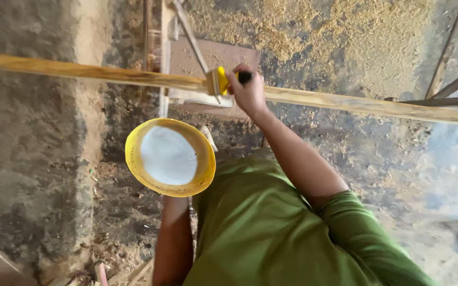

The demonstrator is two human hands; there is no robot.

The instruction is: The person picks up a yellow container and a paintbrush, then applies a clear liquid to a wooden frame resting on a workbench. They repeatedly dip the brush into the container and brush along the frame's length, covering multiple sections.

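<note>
Right hand (248, 92) closed around yellow-handled flat paintbrush (219, 81), bristles against long pale wooden batten (107, 73); round yellow bowl (169, 157) below (left grip hidden).

The right hand (247, 91) grips a yellow brush (219, 80), its bristles on a long wooden strip (107, 74) running across the view. The left hand, hidden beneath it, holds up a yellow bowl (170, 157) of white liquid. Sawdust (314, 32) covers the floor (27, 132).
</note>
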